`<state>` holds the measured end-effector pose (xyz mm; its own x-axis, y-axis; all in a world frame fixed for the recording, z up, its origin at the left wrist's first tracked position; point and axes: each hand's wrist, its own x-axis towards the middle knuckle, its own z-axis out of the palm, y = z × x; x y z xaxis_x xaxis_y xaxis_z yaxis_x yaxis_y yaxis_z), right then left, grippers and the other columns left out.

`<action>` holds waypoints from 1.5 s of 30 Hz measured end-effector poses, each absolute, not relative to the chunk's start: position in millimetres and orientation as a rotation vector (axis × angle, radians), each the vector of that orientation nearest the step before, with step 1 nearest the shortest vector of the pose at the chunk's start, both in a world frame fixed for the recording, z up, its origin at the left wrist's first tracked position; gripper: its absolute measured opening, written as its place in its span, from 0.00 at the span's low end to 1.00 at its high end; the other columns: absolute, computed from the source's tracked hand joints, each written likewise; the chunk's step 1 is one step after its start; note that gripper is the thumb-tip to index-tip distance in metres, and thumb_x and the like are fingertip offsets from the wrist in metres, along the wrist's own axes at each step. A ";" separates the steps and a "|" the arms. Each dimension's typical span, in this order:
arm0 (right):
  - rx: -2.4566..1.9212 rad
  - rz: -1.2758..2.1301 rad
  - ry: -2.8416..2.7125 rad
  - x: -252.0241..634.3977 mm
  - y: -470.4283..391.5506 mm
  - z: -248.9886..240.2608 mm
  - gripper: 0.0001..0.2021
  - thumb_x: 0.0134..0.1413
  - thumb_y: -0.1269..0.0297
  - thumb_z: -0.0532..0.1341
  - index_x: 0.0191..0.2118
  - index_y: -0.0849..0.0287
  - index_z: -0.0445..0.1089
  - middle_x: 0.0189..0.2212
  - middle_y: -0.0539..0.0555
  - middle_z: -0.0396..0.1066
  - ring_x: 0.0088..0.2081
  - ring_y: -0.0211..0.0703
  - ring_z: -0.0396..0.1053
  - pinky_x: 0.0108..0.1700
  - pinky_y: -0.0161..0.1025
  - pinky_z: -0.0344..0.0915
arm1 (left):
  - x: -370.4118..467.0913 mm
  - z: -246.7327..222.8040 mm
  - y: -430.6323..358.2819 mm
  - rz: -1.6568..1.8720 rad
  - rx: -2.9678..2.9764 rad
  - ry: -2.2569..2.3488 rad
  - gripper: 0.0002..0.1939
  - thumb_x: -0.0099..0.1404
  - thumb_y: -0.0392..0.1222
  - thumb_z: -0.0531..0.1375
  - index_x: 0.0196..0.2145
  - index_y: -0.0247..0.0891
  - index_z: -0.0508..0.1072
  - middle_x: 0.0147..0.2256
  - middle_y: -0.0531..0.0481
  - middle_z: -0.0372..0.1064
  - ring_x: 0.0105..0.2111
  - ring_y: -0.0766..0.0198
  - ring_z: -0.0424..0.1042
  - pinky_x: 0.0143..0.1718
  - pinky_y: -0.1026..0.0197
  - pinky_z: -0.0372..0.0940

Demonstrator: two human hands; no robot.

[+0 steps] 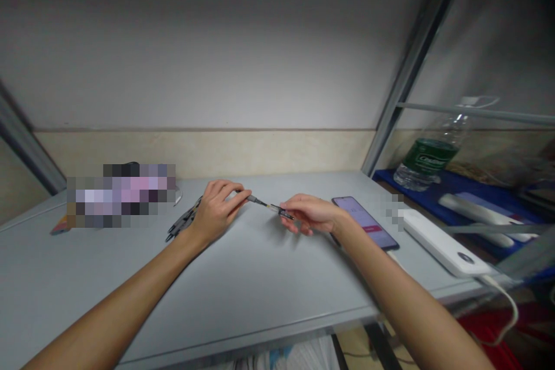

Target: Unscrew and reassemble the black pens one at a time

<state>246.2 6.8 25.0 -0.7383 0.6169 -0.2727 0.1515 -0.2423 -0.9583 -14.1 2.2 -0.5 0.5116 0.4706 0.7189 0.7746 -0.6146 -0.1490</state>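
Observation:
My left hand [222, 208] is closed in a pinch on a slim grey pen [259, 201], whose narrow end points right. Opposite it, my right hand [310, 213] grips a short, clear-and-black pen part [285, 213] that looks like a cap, between thumb and fingers. The pen's tip meets or sits just inside the near end of that part; I cannot tell which. Several dark grey pens [182, 222] lie in a bunch on the grey table [243, 289], partly hidden behind my left hand and wrist.
A phone [366, 221] with a lit screen lies beyond my right forearm. Right of it is a white power bank [446, 243] with a cable [514, 312]. A bottle [431, 153] stands behind a metal rail [477, 113]. A blurred-out bundle [124, 193] sits at the left.

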 end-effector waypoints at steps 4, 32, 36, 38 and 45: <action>-0.939 2.055 -1.719 242.7 8.1 18.4 0.20 0.56 0.51 0.55 0.30 0.67 0.68 0.19 0.50 0.64 0.17 0.30 0.61 0.11 0.25 0.54 | -9.5 3.4 -1.1 -0.800 -2.252 -1.046 0.12 0.65 0.41 0.52 0.44 0.41 0.71 0.40 0.44 0.70 0.42 0.55 0.63 0.45 0.52 0.56; -0.980 0.842 -2.231 234.0 11.2 12.6 0.15 0.57 0.55 0.54 0.28 0.62 0.65 0.21 0.46 0.55 0.24 0.34 0.53 0.27 0.32 0.50 | -3.4 -6.3 4.3 -0.973 -2.654 -1.136 0.12 0.68 0.39 0.46 0.37 0.36 0.67 0.32 0.47 0.66 0.35 0.60 0.64 0.39 0.58 0.59; -1.043 0.926 -2.170 240.5 11.5 17.8 0.16 0.59 0.54 0.51 0.30 0.62 0.66 0.18 0.45 0.53 0.21 0.33 0.52 0.25 0.32 0.49 | -6.3 -0.8 1.8 -1.224 -2.603 -1.162 0.10 0.67 0.40 0.49 0.42 0.35 0.66 0.36 0.46 0.66 0.37 0.61 0.65 0.41 0.59 0.60; -1.007 0.892 -2.203 241.9 10.7 19.4 0.16 0.59 0.55 0.52 0.31 0.62 0.69 0.19 0.46 0.58 0.22 0.33 0.54 0.26 0.32 0.51 | -8.0 -1.0 2.6 -1.258 -2.594 -1.161 0.10 0.67 0.39 0.48 0.37 0.36 0.67 0.33 0.47 0.66 0.35 0.62 0.65 0.39 0.60 0.59; -0.931 0.487 -2.202 238.0 10.5 15.1 0.12 0.58 0.64 0.54 0.39 0.60 0.73 0.30 0.52 0.72 0.28 0.36 0.62 0.32 0.33 0.55 | -7.9 -0.8 2.1 -1.251 -2.660 -1.494 0.19 0.68 0.45 0.45 0.22 0.37 0.64 0.20 0.55 0.58 0.23 0.66 0.60 0.28 0.64 0.53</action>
<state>238.0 10.5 15.1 -0.5070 0.7365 0.4479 0.4787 0.6727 -0.5642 -7.9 2.1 -0.8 0.3057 0.7857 0.5378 0.6675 -0.5797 0.4674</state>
